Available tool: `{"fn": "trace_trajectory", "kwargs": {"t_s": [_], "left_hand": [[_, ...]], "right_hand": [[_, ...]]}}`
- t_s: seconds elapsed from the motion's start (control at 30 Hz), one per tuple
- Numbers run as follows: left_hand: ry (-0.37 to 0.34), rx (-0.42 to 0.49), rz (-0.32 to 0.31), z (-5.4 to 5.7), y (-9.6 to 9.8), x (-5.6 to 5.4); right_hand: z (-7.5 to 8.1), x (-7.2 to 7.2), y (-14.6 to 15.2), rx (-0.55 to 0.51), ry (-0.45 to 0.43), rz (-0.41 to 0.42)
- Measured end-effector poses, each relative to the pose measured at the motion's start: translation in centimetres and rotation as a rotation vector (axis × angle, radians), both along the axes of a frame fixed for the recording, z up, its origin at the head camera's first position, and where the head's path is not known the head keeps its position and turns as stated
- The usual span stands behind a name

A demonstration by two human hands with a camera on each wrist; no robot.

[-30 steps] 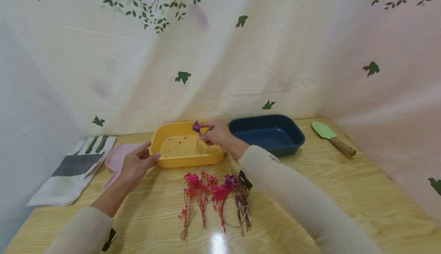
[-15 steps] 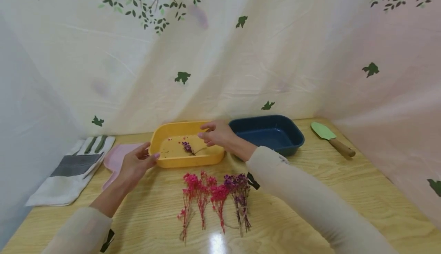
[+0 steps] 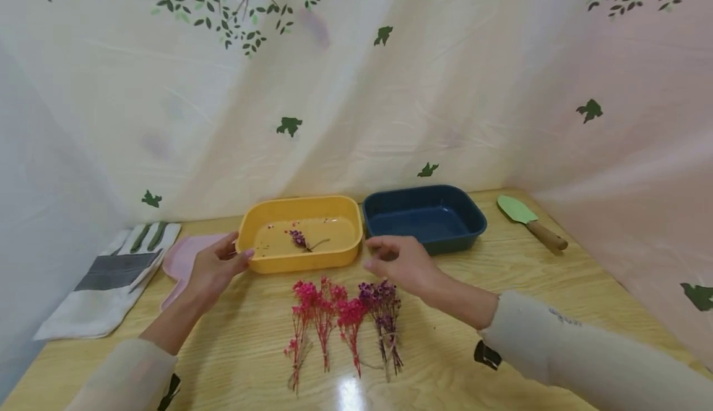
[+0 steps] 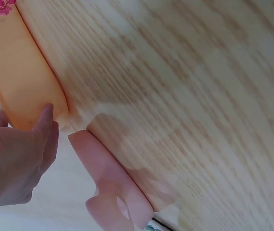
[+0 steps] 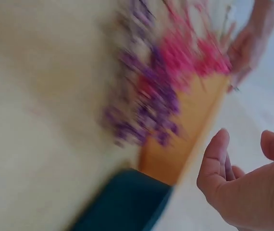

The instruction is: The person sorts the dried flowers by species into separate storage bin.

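My left hand [image 3: 216,270] touches the left end of the yellow tray [image 3: 306,262], its thumb at the front corner and its fingers on the outer side. The left wrist view shows fingertips against that tray's outer wall [image 4: 26,72]. Inside lies a small purple dried flower sprig [image 3: 298,238] among loose petals. My right hand [image 3: 409,267] holds nothing, fingers loosely bent, over the table just in front of the gap between the trays. Below it lies a tied bunch of purple dried flowers [image 3: 384,312], beside several pink dried flower bunches [image 3: 325,312].
A dark blue tray [image 3: 426,219] stands right of the yellow one. A green-bladed trowel [image 3: 518,210] with a wooden handle lies far right. At left are a pink scoop-like piece [image 3: 184,259] and a folded striped cloth [image 3: 114,275]. A leaf-print curtain [image 3: 356,89] hangs behind.
The right hand let go of the purple sprig, which dropped into the yellow tray, then moved right and toward the front. The left hand stayed at the tray's left end.
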State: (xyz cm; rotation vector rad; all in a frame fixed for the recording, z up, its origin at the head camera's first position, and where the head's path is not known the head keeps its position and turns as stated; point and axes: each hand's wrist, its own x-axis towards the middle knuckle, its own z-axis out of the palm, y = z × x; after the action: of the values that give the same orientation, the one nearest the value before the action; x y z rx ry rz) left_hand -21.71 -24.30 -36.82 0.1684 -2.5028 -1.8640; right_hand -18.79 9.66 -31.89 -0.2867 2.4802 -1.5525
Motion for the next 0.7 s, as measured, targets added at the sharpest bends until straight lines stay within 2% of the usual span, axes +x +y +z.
{"fn": "trace_trajectory", "kwargs": {"t_s": [0.13, 0.27, 0.37, 0.53, 0.7], "left_hand": [[-0.007, -0.002, 0.004, 0.0, 0.1, 0.0], [-0.021, -0.015, 0.010, 0.0, 0.3, 0.0], [-0.032, -0.026, 0.015, 0.0, 0.4, 0.0], [-0.028, -0.024, 0.020, 0.0, 0.4, 0.1], [-0.005, -0.013, 0.015, 0.0, 0.2, 0.1]], "right_hand": [[-1.9, 2.3, 1.8, 0.007, -0.020, -0.015], [-3.5, 4.1, 2.9, 0.052, 0.008, -0.030], [-4.4, 4.9, 3.3, 0.089, 0.036, -0.059], [-5.4, 6.0, 3.4, 0.094, 0.011, -0.097], [-6.1, 6.8, 3.3, 0.103, -0.027, -0.061]]}}
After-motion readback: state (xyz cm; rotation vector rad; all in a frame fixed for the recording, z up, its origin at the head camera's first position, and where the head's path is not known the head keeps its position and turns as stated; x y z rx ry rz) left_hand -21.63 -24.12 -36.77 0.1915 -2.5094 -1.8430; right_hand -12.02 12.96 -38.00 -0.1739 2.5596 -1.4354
